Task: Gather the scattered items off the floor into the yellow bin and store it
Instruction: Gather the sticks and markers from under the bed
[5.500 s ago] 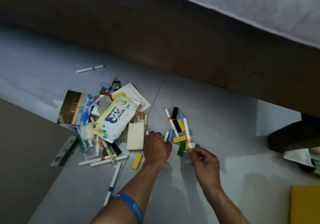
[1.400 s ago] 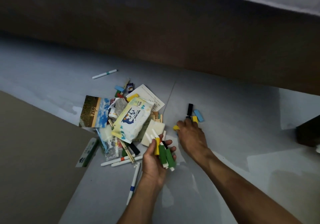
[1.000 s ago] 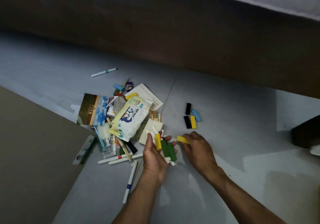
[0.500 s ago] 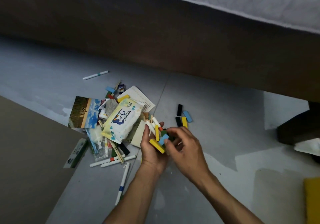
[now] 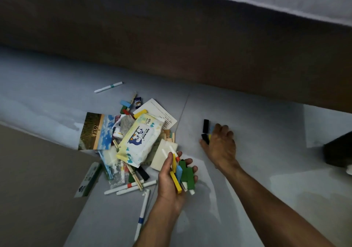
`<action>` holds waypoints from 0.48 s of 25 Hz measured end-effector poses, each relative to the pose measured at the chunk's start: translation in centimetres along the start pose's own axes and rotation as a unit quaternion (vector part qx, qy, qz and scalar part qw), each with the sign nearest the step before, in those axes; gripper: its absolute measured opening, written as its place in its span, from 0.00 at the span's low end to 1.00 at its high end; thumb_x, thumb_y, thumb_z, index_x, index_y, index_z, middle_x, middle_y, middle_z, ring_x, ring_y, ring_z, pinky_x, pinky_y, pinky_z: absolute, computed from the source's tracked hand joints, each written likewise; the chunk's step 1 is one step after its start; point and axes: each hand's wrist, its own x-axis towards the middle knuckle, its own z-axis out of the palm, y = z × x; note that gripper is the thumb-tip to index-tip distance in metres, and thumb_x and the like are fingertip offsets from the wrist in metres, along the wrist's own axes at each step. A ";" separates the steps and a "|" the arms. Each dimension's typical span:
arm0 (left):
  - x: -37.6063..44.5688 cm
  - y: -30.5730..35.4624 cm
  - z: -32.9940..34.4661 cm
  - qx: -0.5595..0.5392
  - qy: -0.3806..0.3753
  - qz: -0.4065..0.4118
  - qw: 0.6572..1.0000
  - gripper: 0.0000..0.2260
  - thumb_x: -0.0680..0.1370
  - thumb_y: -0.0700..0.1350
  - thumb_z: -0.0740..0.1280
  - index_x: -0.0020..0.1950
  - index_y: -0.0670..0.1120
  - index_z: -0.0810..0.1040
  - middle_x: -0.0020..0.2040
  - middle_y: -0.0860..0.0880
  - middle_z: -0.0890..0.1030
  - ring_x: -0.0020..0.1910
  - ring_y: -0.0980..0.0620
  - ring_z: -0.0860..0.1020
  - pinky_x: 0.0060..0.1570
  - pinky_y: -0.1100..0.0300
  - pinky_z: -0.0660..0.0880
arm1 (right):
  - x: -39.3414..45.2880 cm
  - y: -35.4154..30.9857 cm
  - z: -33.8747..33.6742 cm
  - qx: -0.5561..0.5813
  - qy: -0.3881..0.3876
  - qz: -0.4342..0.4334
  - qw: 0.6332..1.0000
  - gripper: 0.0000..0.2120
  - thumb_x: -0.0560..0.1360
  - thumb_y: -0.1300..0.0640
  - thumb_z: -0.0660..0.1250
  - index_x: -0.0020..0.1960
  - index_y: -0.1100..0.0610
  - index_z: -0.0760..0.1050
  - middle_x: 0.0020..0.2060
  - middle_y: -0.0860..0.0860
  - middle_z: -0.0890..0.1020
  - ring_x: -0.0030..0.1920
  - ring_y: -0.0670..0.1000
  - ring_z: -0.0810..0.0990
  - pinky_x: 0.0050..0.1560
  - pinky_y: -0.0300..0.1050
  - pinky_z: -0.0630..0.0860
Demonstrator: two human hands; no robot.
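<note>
While my left hand, palm up, grips a bundle of colored blocks and pens, my right hand rests with fingers curled over the black blocks on the floor.

Coloured blocks bundled in palm — wipes pack tops floor pile

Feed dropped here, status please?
Left hand grips blocks and markers. Right hand on floor blocks, grip unclear. Pile remains; bin unseen.
</note>
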 end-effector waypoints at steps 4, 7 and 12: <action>0.2 0.8 -0.5 0.001 0.018 0.006 1.000 0.18 0.75 0.57 0.65 0.57 0.46 0.79 0.43 0.43 0.82 0.37 0.43 0.82 0.37 0.55 0.77 | -0.8 -0.8 1.9 -0.049 0.001 -0.030 0.998 0.17 0.79 0.59 0.58 0.66 0.64 0.66 0.62 0.61 0.71 0.48 0.58 0.79 0.42 0.49 0.77; 0.9 0.2 0.1 -0.004 0.024 -0.002 1.000 0.17 0.76 0.57 0.64 0.58 0.47 0.78 0.44 0.43 0.81 0.38 0.43 0.81 0.37 0.55 0.77 | -1.2 0.0 1.9 -0.071 0.008 -0.046 0.996 0.15 0.80 0.65 0.54 0.67 0.62 0.65 0.62 0.60 0.71 0.46 0.56 0.80 0.41 0.48 0.77; 1.6 -0.6 0.6 -0.001 0.008 -0.006 1.000 0.16 0.77 0.57 0.64 0.56 0.47 0.79 0.44 0.43 0.82 0.38 0.44 0.81 0.38 0.54 0.77 | -0.8 1.6 0.1 0.101 0.016 -0.052 0.993 0.15 0.80 0.66 0.58 0.66 0.61 0.70 0.60 0.59 0.71 0.48 0.58 0.79 0.45 0.47 0.74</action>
